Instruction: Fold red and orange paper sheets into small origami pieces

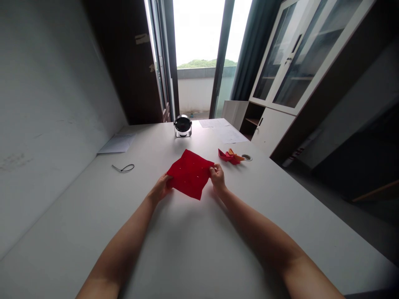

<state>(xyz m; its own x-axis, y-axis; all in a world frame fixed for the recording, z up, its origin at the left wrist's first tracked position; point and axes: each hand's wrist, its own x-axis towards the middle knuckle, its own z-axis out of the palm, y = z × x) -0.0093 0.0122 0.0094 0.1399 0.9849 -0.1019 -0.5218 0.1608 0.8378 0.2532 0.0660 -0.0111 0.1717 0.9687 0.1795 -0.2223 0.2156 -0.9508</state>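
Observation:
A square sheet of red paper [190, 173] is spread between my two hands, just above the white table. Small bright spots, perhaps holes, show across its surface. At its left corner, my left hand [162, 187] pinches the edge with the thumb on top. My right hand [217, 176] grips the right corner between thumb and fingers. Beyond my right hand lie folded paper pieces, a red one [226, 156] and an orange one [236, 155], close together on the table.
The white table [174, 257] runs toward the window. A round black and silver device [183, 126] stands at its far end. A black cable tie loop [123, 168] and white papers [117, 143] lie to the left. More sheets [230, 135] and a round grommet [247, 158] are at the right.

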